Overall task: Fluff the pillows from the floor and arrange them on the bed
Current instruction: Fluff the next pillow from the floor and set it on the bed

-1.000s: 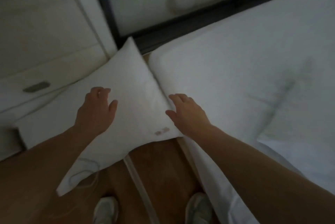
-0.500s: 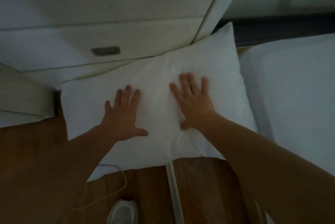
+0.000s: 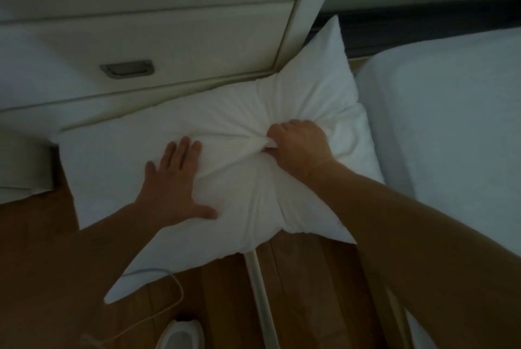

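Note:
A white pillow [image 3: 118, 162] lies on the wooden floor, wedged between a white drawer unit and the bed [image 3: 451, 123]. My left hand [image 3: 172, 185] rests flat on the pillow's middle with fingers spread. My right hand [image 3: 296, 145] is clenched into the pillow's cover to the right of centre, bunching the fabric into radiating creases. The bed with its white sheet fills the right side of the view.
A white drawer unit [image 3: 169, 46] with a recessed handle [image 3: 128, 68] stands behind the pillow. A thin white cable [image 3: 166, 309] curls on the wooden floor [image 3: 220, 292] near my shoe [image 3: 180, 334]. A pale rail [image 3: 260, 292] runs along the floor.
My right hand went from lying flat on the pillow to clenching a fistful of its cover. My left hand stayed flat. The view shifted closer to the pillow.

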A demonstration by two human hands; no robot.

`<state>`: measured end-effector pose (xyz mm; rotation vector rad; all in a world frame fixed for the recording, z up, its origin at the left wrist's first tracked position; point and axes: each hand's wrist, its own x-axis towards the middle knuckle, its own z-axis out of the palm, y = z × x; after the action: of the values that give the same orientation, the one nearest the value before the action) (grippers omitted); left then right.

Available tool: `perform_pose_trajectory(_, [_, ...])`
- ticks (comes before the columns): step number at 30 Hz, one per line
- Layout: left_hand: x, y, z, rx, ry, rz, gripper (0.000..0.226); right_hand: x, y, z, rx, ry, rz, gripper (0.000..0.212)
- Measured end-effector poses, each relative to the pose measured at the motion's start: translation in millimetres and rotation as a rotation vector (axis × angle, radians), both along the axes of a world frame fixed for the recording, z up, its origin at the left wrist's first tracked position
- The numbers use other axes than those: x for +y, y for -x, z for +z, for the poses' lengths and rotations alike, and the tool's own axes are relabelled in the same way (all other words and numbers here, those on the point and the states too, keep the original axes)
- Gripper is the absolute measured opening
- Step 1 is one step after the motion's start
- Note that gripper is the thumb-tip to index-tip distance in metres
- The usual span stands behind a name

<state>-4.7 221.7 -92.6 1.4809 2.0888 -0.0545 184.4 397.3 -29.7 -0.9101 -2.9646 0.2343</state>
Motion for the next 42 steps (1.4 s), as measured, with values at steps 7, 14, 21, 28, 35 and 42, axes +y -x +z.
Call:
perform_pose_trajectory(7, [-3.8, -41.4, 52.9, -0.135, -0.192, -0.043, 0.116, -29.8, -42.4, 88.6, 0.085, -0.014, -0.024, 0.041])
perform_pose_trajectory(14, [44.3, -169.7, 156.4, -0.159, -0.384, -0.028, 0.032, -23.6, -152.7, 216.2, 0.148, -0.055, -0.201, 0.040])
perform_pose_trajectory(21, [138.7, -301.0, 275.2, -0.150, -0.409, -0.257, 0.023, 34.1, -313.3, 326.1, 0.108, -0.208, -0.289, 0.046])
perform_pose_trajectory(28, [249.7, -433.8, 376.2, -0.146, -0.493, -0.390, 0.015, 114.2, -486.5, 392.1, -0.027, -0.351, -0.453, 0.057])
perform_pose_trajectory(35, [331.3, -547.9, 385.6, -0.160, -0.609, -0.444, 0.030, 198.2, -607.7, 403.7, -0.108, -0.434, -0.419, 0.056])
perform_pose_trajectory(42, [388.3, -589.5, 294.6, 0.047, -0.495, -0.657, 0.020, 231.1, -650.2, 279.1, -0.321, -0.272, -0.594, 0.035])
